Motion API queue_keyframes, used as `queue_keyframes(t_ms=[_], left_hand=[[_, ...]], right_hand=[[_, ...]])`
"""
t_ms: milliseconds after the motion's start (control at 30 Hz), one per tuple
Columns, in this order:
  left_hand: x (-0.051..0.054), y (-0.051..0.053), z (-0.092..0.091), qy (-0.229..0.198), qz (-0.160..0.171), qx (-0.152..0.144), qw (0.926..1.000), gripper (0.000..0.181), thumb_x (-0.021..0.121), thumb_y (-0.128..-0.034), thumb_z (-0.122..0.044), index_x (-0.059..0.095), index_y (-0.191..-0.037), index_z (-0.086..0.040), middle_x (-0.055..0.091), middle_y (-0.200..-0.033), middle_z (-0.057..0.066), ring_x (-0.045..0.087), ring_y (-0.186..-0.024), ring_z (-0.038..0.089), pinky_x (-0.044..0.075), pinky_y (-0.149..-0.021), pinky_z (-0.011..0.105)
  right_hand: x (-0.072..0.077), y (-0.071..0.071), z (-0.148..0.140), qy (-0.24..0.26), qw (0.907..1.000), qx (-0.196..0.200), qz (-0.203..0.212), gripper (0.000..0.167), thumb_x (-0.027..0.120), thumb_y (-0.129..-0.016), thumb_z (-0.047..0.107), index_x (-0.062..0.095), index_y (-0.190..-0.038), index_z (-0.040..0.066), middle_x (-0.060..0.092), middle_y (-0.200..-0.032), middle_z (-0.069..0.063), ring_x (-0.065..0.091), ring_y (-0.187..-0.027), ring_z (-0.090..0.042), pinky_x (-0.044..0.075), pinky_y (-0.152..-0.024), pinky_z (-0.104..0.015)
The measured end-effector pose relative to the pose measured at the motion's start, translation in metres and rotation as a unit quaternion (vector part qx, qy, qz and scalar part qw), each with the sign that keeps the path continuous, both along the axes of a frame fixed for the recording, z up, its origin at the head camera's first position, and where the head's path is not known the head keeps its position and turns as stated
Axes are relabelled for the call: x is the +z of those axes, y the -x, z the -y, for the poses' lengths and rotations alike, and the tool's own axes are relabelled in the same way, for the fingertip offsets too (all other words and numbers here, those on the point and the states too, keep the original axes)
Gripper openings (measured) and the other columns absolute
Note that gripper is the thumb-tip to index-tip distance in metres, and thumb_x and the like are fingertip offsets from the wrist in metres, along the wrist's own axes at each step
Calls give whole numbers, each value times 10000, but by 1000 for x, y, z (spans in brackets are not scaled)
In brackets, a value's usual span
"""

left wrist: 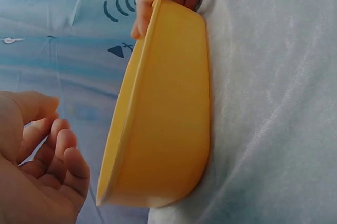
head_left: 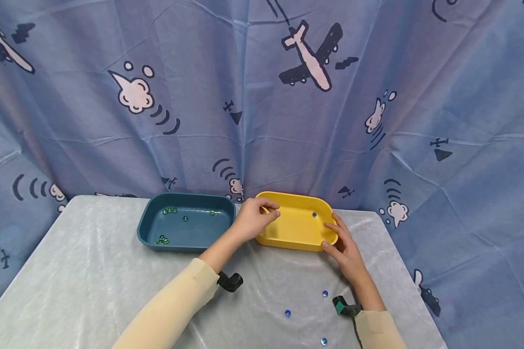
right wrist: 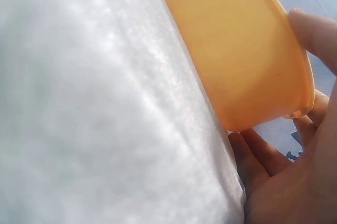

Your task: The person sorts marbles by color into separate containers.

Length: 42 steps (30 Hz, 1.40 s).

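Note:
My left hand (head_left: 254, 219) is over the left end of the yellow tray (head_left: 294, 246), fingers bent and the thumb close to the index finger. In the left wrist view, the curled left hand (left wrist: 45, 155) appears beside the tray's wall (left wrist: 168, 108); whether something small sits between the fingertips cannot be seen. At the tray's right end, my right hand (head_left: 346, 247) grips the rim, with fingers on both sides of it. The right wrist view has this hand (right wrist: 295, 171) around the tray's corner (right wrist: 253, 77). One blue marble (head_left: 314, 214) lies inside the yellow tray.
A dark teal tray (head_left: 174, 248) stands to the left, with several green marbles (head_left: 185, 218) in it. Blue marbles lie on the grey cloth: one (head_left: 325, 293) near the right wrist, another (head_left: 287, 313), and a third (head_left: 324, 341) closer. A patterned blue curtain (head_left: 192, 97) hangs behind.

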<state>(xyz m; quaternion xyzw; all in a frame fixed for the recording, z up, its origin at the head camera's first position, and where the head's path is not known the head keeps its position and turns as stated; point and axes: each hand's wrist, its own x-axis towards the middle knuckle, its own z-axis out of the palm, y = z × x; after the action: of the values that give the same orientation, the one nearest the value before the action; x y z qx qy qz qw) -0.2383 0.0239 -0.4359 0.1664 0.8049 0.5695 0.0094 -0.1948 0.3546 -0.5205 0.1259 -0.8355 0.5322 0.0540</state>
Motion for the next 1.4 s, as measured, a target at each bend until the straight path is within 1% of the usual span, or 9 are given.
queue_keyframes(t_ms=[200, 467, 633, 833, 967, 1100, 1233, 1333, 1400], left_hand=[[2, 1, 3, 50, -91, 9, 9999, 146, 772, -1035, -137, 823, -1137, -45, 755, -1015, 45, 600, -822, 189, 513, -669, 262], [6, -1, 8, 26, -67, -27, 10000, 157, 760, -1043, -136, 818, -1155, -41, 753, -1035, 58, 598, -823, 197, 513, -660, 263], [7, -3, 8, 32, -88, -29, 10000, 161, 760, -1041, -136, 817, -1160, -44, 754, -1038, 59, 596, -823, 196, 509, -669, 263], [9, -11, 6, 4, -144, -91, 9999, 150, 765, -1036, -137, 823, -1148, -56, 751, -1029, 30, 591, -832, 197, 503, -679, 263], [14, -20, 3, -65, -313, -251, 9992, 150, 763, -1036, -138, 826, -1146, -58, 750, -1032, 27, 602, -873, 200, 515, -723, 265], [19, -33, -1, -210, -485, -455, 9976, 145, 763, -1032, -133, 825, -1138, -55, 751, -1032, 30, 620, -874, 173, 544, -745, 258], [20, -50, -6, -395, -623, -690, 9949, 133, 772, -1018, -124, 832, -1113, -52, 754, -1010, 29, 626, -839, 120, 562, -742, 249], [20, -65, -11, -531, -706, -856, 9924, 118, 783, -1008, -109, 837, -1101, -60, 749, -993, 6, 623, -823, 92, 561, -740, 243], [21, -75, -14, -614, -698, -981, 9908, 115, 789, -1006, -106, 837, -1105, -74, 732, -975, -20, 612, -814, 81, 551, -728, 236]], right_hand=[[0, 0, 0, -12, 10000, -13, 14, 501, 698, -1064, 107, 562, -1538, 13, 159, -1827, -1, 205, -1652, -384, 338, -1140, -85], [1, 1, 0, -22, 10000, -11, 21, 505, 695, -1065, 110, 558, -1539, 1, 161, -1827, 5, 201, -1655, -380, 342, -1136, -83], [2, 1, 1, -18, 10000, -20, 33, 500, 693, -1065, 102, 560, -1537, 4, 163, -1826, 14, 192, -1658, -369, 334, -1134, -75], [1, 2, 1, -35, 10000, -24, 16, 504, 699, -1064, 110, 560, -1536, 4, 162, -1827, 5, 195, -1657, -370, 329, -1142, -80], [1, 2, 1, -59, 10000, -43, 24, 508, 705, -1066, 129, 562, -1538, 10, 165, -1826, 10, 200, -1657, -366, 331, -1142, -81], [2, 2, 1, -35, 10000, -15, 9, 505, 703, -1065, 120, 563, -1537, 9, 168, -1825, 6, 203, -1656, -370, 336, -1145, -88], [2, 2, 1, -16, 10000, 1, 7, 505, 698, -1062, 98, 560, -1538, 2, 162, -1826, -4, 204, -1653, -384, 338, -1146, -89], [1, 1, 1, -5, 10000, -5, 4, 505, 695, -1060, 86, 555, -1537, -8, 159, -1827, -21, 224, -1643, -406, 343, -1145, -92], [0, 1, 1, 3, 10000, 4, 0, 504, 693, -1062, 83, 552, -1536, -12, 157, -1827, -28, 236, -1637, -417, 347, -1147, -97]])
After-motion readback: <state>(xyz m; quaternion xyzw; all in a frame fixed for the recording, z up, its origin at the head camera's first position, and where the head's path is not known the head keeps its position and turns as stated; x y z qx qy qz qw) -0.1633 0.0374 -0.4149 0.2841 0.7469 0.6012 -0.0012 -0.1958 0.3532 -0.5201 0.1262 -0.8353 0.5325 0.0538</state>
